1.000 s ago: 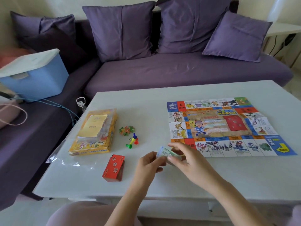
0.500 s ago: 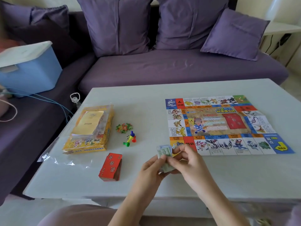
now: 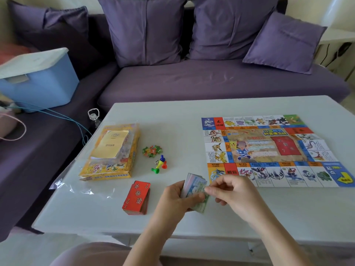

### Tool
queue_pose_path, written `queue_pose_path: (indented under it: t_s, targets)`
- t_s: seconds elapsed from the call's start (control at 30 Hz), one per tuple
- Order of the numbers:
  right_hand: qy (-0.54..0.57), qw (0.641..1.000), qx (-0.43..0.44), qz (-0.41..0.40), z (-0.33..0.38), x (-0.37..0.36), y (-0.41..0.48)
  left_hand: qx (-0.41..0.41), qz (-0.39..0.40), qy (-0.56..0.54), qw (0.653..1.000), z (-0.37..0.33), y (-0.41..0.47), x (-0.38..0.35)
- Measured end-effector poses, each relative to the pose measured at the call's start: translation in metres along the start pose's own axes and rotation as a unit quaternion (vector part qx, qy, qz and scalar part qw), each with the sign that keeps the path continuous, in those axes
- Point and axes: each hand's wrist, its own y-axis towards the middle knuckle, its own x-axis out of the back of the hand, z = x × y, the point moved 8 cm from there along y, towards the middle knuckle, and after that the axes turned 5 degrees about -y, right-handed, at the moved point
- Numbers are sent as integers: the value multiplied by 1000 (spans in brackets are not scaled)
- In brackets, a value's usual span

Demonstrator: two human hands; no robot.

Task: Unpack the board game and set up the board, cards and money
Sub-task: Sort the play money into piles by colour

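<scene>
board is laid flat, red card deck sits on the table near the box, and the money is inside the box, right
No: the head view shows the money out of the box, gripped by the left hand and pinched by the right hand. The board lies flat and the red card deck sits on the table.

One board (image 3: 269, 148) lay at three o'clock on the table (image 3: 172, 121), one box (image 3: 109, 150) and four pawns (image 3: 159, 165) at nine, one card deck (image 3: 136, 197) at seven, one money wad (image 3: 192, 184) at six.

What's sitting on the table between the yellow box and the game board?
In the head view: a heap of small coloured tokens, pawns and a die.
</scene>
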Motion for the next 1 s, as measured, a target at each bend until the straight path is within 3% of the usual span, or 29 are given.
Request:
queue_pose_path:
  t_s: [0.17, 0.3, 0.57, 0.8, 1.0]
  targets:
    - [22, 999, -39, 3, -17, 0, -2, 63, -6, -89, 994, 6, 0, 1]
    - [85, 991, -100, 2, -34, -5, -8, 79, -99, -196, 972, -2, -2, 20]
    - [-113, 988, -101, 0, -33, -34, -7, 22, -92, -360, 928, -29, -3, 45]
    - [-215, 970, -101, -40, -25, -40, 0, 7, -131, -347, 929, -24, -4, 52]
    - [-366, 926, -87, -35, -16, -50, 5, 5, -121, -350, 929, -22, -1, 45]
